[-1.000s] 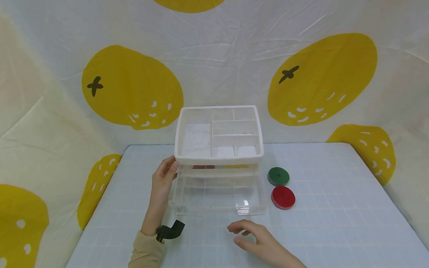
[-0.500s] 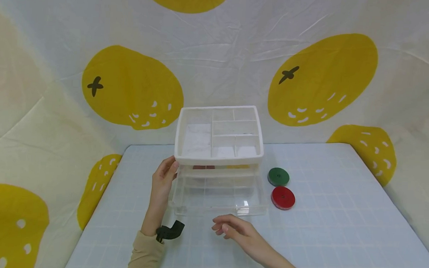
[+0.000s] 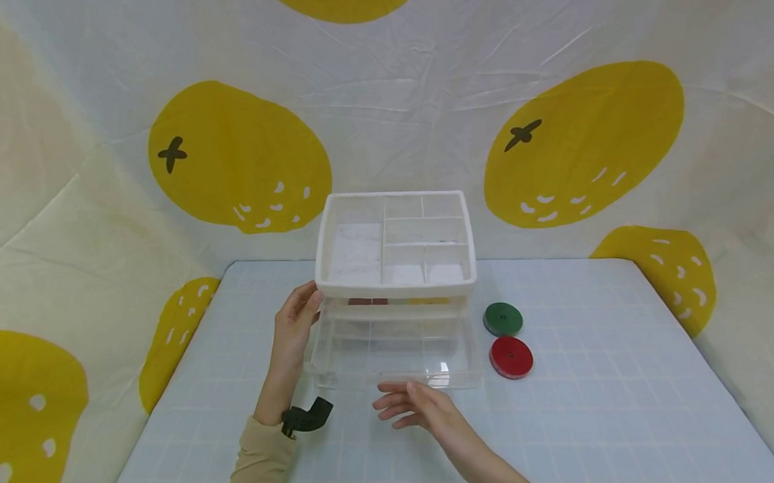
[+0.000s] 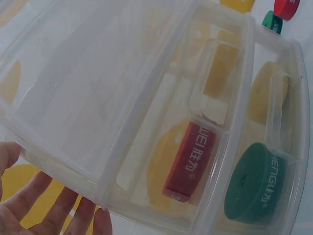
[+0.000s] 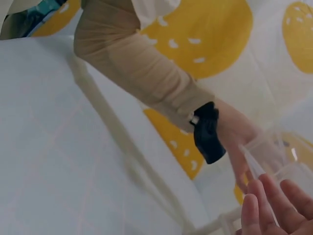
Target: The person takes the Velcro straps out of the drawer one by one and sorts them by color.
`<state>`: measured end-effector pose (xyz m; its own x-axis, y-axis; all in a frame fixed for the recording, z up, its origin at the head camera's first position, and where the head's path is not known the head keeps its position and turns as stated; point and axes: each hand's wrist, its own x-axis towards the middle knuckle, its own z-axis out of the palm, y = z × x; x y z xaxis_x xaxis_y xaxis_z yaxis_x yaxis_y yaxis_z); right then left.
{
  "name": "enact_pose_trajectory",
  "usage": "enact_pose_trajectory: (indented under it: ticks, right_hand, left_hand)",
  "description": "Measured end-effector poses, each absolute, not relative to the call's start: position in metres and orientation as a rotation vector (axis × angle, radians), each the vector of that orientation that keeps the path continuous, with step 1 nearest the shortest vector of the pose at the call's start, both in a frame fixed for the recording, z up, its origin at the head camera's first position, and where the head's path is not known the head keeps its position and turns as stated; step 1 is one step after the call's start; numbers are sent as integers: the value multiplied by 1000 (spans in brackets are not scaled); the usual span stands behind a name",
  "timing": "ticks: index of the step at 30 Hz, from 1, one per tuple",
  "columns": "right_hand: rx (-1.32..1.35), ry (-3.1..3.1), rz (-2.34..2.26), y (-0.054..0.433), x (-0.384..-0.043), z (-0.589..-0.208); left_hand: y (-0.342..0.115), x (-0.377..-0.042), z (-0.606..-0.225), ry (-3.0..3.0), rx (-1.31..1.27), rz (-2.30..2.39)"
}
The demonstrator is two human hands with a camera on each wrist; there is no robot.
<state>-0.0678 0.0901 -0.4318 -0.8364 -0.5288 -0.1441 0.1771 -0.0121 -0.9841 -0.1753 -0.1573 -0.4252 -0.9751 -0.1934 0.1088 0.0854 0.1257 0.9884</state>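
Evidently, the box, a white compartmented top over clear drawers, stands near the back edge of the table, with its clear drawer extended towards the person. The left hand is at the box's left side, fingers spread and resting against the edge, not wrapped round it; in my judgement it is there to steady the box. The right hand is at the drawer's front edge, fingers loose and grasping nothing; whether a fingertip touches the plastic cannot be told. Its position suits work on the drawer front.

Contents noted through the plastic: a red item with white lettering and, one section over, a lettered green roll. Which drawer holds the latter is unclear. Outside, right of the box, a green disc and a red disc lie flat, just beside each other, presumably set there to be within reach of the right hand.

Surface: pale blue with a faint light grid. Room: a creased whitish curtain printed with large yellow fruit hangs behind and at both sides. A black strap is on the left wrist.
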Motion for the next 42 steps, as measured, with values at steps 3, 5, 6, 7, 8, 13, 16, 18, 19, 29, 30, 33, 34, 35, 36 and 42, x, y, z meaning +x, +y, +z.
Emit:
enact_pose_trajectory:
  ticks: [3,5,6,7,8,13,16,18,19,29,30,33,34,35,36,42]
  right_hand:
    - [-343,1746,-1922,89,-68,-432]
    - [-334,1715,-1939,88,-69,-433]
    - [-333,1701,-1945,88,-69,-433]
    - [-331,1685,-1951,87,-69,-433]
    - [-331,1672,-1957,87,-69,-433]
    - [-329,1630,-1984,86,-69,-432]
    - [-321,1623,-1994,86,-70,-431]
    - [-322,1621,-2000,85,-71,-430]
    - [-325,1622,-2002,85,-72,-430]
    - [-318,1632,-2018,82,-84,-430]
    - [-319,1630,-2020,82,-86,-431]
    - [-348,1614,-2039,82,-91,-432]
    - [-356,1609,-2045,83,-92,-432]
    - [-361,1604,-2051,83,-94,-432]
    - [-365,1598,-2057,83,-97,-432]
    - [-350,1561,-2081,85,-109,-429]
  left_hand:
    - [-158,-175,-425,-2181,103,-1958]
    - [-158,-175,-425,-2180,96,-1966]
    - [-158,-175,-425,-2178,90,-1969]
    - [-158,-174,-425,-2176,87,-1974]
    - [-158,-174,-425,-2176,84,-1975]
    - [-158,-175,-425,-2177,82,-1975]
    - [-158,-175,-425,-2181,85,-1966]
    - [-158,-175,-425,-2180,91,-1963]
    - [-158,-175,-426,-2179,94,-1963]
    - [-159,-175,-426,-2167,82,-1992]
    - [-159,-175,-426,-2168,78,-1996]
    - [-159,-175,-426,-2179,79,-1992]
    - [-159,-175,-426,-2180,82,-1991]
    - [-159,-175,-426,-2183,85,-1990]
    - [-159,-175,-426,-2187,86,-1986]
    - [-158,-176,-425,-2191,70,-1982]
